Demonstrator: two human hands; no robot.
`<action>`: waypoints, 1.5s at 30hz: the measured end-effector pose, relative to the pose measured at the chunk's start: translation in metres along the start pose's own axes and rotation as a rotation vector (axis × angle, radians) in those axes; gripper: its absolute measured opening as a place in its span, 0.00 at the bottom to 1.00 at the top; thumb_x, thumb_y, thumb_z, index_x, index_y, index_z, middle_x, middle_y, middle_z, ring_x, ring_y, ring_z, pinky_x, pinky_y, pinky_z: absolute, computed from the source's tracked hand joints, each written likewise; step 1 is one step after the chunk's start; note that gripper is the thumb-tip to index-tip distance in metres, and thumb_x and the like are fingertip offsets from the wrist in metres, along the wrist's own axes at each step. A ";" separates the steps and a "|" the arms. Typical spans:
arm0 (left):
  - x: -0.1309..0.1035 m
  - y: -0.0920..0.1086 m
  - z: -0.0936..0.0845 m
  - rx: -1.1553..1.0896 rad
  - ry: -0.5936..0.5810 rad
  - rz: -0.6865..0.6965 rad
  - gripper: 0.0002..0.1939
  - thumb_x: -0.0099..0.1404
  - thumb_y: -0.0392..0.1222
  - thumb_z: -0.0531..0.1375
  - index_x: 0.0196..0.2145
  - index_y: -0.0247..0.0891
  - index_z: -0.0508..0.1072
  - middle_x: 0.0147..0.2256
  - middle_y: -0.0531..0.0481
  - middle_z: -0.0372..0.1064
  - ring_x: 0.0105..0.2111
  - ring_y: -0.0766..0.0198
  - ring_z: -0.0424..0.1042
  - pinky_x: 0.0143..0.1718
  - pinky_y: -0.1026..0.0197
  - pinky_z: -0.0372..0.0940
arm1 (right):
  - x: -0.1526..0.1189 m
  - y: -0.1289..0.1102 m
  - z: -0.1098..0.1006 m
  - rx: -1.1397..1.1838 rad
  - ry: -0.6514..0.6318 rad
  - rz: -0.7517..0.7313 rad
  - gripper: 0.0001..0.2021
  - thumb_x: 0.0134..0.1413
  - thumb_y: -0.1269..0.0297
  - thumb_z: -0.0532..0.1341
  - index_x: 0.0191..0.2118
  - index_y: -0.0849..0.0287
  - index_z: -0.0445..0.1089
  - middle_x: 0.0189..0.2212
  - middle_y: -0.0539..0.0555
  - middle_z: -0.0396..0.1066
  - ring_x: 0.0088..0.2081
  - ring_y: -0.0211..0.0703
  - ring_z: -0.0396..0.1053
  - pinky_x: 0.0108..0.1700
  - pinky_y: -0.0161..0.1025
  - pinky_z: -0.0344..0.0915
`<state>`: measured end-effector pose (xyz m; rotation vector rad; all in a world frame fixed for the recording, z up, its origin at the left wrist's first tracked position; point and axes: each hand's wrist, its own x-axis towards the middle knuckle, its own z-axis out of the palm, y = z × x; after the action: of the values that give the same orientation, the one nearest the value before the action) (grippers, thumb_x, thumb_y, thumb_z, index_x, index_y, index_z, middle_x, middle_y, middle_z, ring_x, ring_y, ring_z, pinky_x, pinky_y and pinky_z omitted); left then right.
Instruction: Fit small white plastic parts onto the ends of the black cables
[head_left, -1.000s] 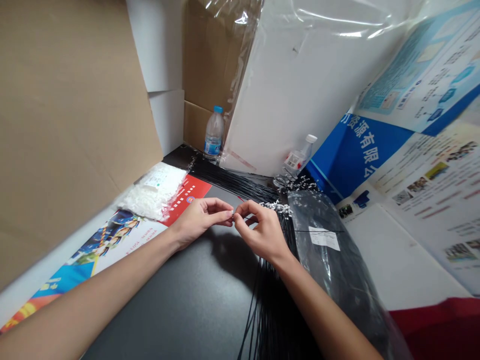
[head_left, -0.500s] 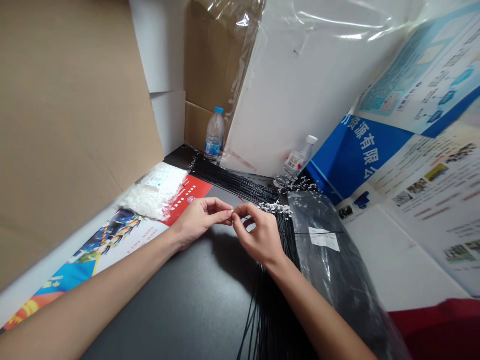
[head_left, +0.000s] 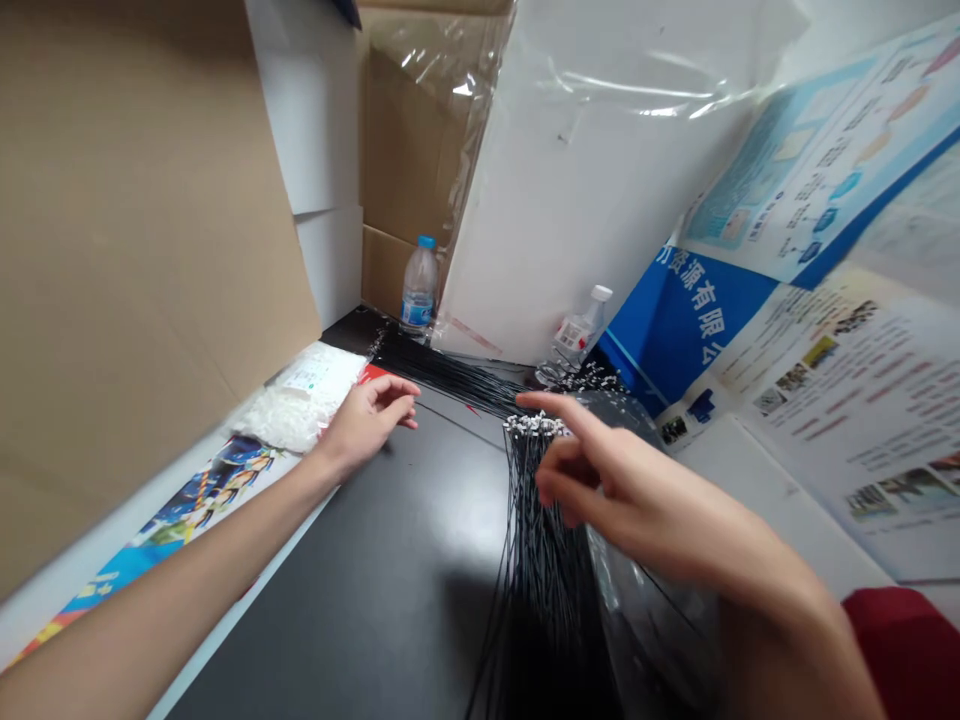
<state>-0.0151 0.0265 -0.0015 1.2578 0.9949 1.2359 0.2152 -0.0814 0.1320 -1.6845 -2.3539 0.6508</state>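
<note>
My left hand [head_left: 369, 420] is over the dark tabletop beside the bag of white pieces, its thumb and fingers drawn together. Whatever may be between those fingertips is too small to make out. A thin black wire [head_left: 461, 428] runs from near them towards a bundle of black wires [head_left: 544, 520] with small white ends. Above that bundle my right hand [head_left: 607, 480], slightly blurred, has its index finger stretched out and the other fingers loosely bent, with nothing visible in it. The clear bag of white pieces [head_left: 304, 395] touches the left side of the table.
More black wires [head_left: 450, 368] lie across the back, near a blue-capped bottle [head_left: 418, 290] and a white-capped bottle [head_left: 581, 330]. A clear plastic bag [head_left: 611, 570] is right of the bundle. Cardboard [head_left: 150, 250] and a white panel [head_left: 570, 200] enclose the table.
My hands were together at the fingertips and have parted. The right moved right and nearer, over the wire bundle, its index finger straightening; the left shifted slightly left. The view has shifted a little.
</note>
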 end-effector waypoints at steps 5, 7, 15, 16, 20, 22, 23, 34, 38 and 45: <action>0.005 0.002 0.027 0.313 -0.169 0.133 0.07 0.60 0.41 0.59 0.35 0.36 0.72 0.29 0.52 0.70 0.26 0.64 0.72 0.32 0.59 0.68 | -0.033 -0.038 0.009 -0.284 -0.270 -0.082 0.18 0.56 0.71 0.58 0.51 0.45 0.70 0.32 0.49 0.76 0.31 0.42 0.74 0.28 0.34 0.60; 0.012 0.003 0.046 0.417 -0.233 0.222 0.07 0.62 0.40 0.57 0.36 0.36 0.73 0.29 0.51 0.72 0.27 0.64 0.72 0.32 0.60 0.67 | -0.037 -0.042 0.015 -0.347 -0.302 -0.051 0.15 0.55 0.70 0.60 0.47 0.48 0.72 0.31 0.50 0.76 0.30 0.43 0.74 0.27 0.35 0.60; 0.050 -0.010 0.134 0.711 -0.440 0.579 0.10 0.63 0.30 0.55 0.36 0.36 0.76 0.35 0.48 0.75 0.36 0.63 0.74 0.40 0.62 0.68 | -0.069 -0.012 0.003 -0.481 0.096 0.043 0.14 0.59 0.62 0.57 0.49 0.56 0.70 0.29 0.56 0.76 0.25 0.47 0.73 0.25 0.40 0.64; 0.052 -0.013 0.141 0.751 -0.460 0.596 0.10 0.63 0.30 0.55 0.36 0.36 0.76 0.36 0.48 0.75 0.36 0.63 0.74 0.41 0.62 0.68 | -0.072 -0.010 0.001 -0.488 0.103 0.030 0.14 0.58 0.61 0.57 0.49 0.55 0.70 0.29 0.56 0.76 0.24 0.47 0.73 0.24 0.40 0.63; 0.054 -0.023 0.157 0.857 -0.502 0.616 0.11 0.65 0.33 0.55 0.38 0.41 0.77 0.41 0.49 0.74 0.41 0.61 0.74 0.43 0.61 0.68 | -0.073 -0.011 0.000 -0.454 0.073 -0.049 0.11 0.54 0.61 0.61 0.43 0.53 0.70 0.27 0.53 0.75 0.22 0.45 0.72 0.20 0.38 0.58; 0.054 -0.025 0.161 0.904 -0.505 0.623 0.12 0.66 0.34 0.54 0.39 0.42 0.77 0.43 0.48 0.73 0.42 0.59 0.74 0.44 0.59 0.68 | -0.070 -0.014 0.001 -0.424 0.032 -0.085 0.08 0.53 0.63 0.62 0.41 0.53 0.69 0.26 0.50 0.75 0.21 0.43 0.72 0.19 0.37 0.55; 0.055 -0.025 0.162 0.923 -0.505 0.625 0.12 0.67 0.35 0.53 0.39 0.42 0.77 0.43 0.48 0.73 0.43 0.58 0.73 0.43 0.59 0.68 | -0.068 -0.015 0.002 -0.413 0.014 -0.098 0.08 0.52 0.64 0.63 0.40 0.53 0.69 0.25 0.50 0.74 0.21 0.41 0.72 0.19 0.36 0.54; 0.028 0.000 0.104 1.053 -0.486 0.695 0.12 0.67 0.35 0.53 0.45 0.41 0.72 0.46 0.46 0.70 0.46 0.58 0.70 0.45 0.56 0.69 | -0.060 0.008 0.013 -0.352 0.057 -0.178 0.09 0.54 0.64 0.59 0.42 0.52 0.70 0.21 0.50 0.72 0.19 0.44 0.69 0.19 0.38 0.56; 0.002 -0.006 0.055 1.069 -0.416 0.597 0.09 0.68 0.37 0.53 0.43 0.39 0.71 0.43 0.45 0.70 0.44 0.57 0.69 0.45 0.54 0.69 | -0.040 0.004 0.012 -0.345 -0.062 -0.083 0.12 0.58 0.62 0.56 0.45 0.53 0.71 0.25 0.52 0.74 0.22 0.44 0.71 0.23 0.38 0.59; -0.012 -0.018 0.039 1.198 -0.451 0.489 0.13 0.68 0.37 0.51 0.44 0.37 0.73 0.43 0.42 0.69 0.44 0.53 0.66 0.45 0.51 0.69 | 0.060 0.002 0.017 -0.353 -0.225 -0.065 0.17 0.58 0.63 0.56 0.51 0.57 0.72 0.36 0.57 0.77 0.35 0.45 0.75 0.34 0.35 0.63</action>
<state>0.0237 0.0118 -0.0167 2.6866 1.1306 0.5363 0.1899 -0.0287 0.1097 -1.7341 -2.8079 0.4535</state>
